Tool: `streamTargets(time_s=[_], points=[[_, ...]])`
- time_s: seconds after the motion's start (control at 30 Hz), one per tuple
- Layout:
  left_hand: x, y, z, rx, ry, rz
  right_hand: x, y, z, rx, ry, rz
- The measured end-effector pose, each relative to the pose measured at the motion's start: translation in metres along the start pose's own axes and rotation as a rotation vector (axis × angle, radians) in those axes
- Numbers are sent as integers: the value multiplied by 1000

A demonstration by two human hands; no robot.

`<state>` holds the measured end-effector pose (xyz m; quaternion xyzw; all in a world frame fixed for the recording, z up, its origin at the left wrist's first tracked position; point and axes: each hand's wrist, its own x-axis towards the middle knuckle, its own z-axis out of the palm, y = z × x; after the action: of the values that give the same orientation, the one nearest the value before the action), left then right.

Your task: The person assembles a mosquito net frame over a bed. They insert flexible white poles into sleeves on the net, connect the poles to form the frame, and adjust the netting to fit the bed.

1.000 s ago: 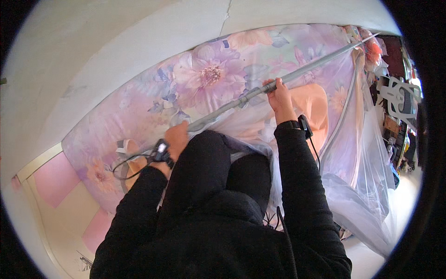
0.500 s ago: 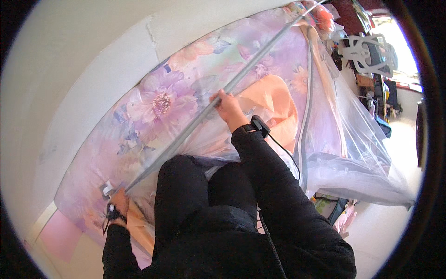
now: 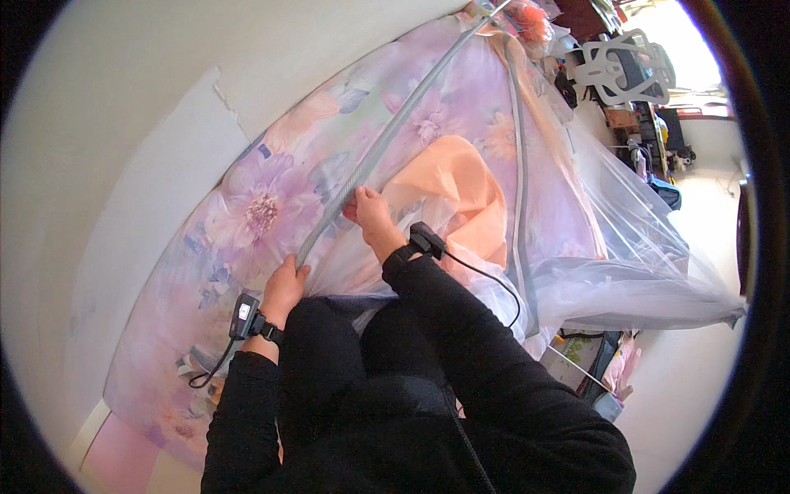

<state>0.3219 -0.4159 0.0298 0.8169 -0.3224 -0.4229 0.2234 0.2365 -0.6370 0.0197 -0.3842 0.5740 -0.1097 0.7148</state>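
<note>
A long grey pole (image 3: 395, 132) runs diagonally over a floral sheet (image 3: 247, 206) in pink and purple, up toward the top right. My left hand (image 3: 284, 288) grips the pole's lower end. A little higher up, my right hand (image 3: 370, 216) closes on the same pole. Each wrist carries a small black device with a cable. My knees in black trousers (image 3: 354, 346) rest on the sheet just below both hands. An orange pillow (image 3: 457, 193) lies right beside my right hand.
A second grey pole (image 3: 518, 165) curves down past the pillow. Sheer white netting (image 3: 634, 255) spills off to the right. A pale wall (image 3: 123, 123) borders the sheet on the left. A white office chair (image 3: 617, 70) and clutter stand at the top right.
My left hand has come up from the sheet's lower left to the pole, close under my right hand. My right hand has kept its grip on the pole. The view has swung left.
</note>
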Motion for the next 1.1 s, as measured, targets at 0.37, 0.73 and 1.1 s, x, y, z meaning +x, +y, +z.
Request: streamTargets(time_s=[0.37,0.73,1.1], points=[[-38,-44,10,-639,5,60,85,-67,-22,-67,135,-122],[6,-54,14,-1252,-168,-133,87,-54,-3,122,-31,-162],[96,12,27,-689,-96,-56,50,-11,7,-147,64,-114]])
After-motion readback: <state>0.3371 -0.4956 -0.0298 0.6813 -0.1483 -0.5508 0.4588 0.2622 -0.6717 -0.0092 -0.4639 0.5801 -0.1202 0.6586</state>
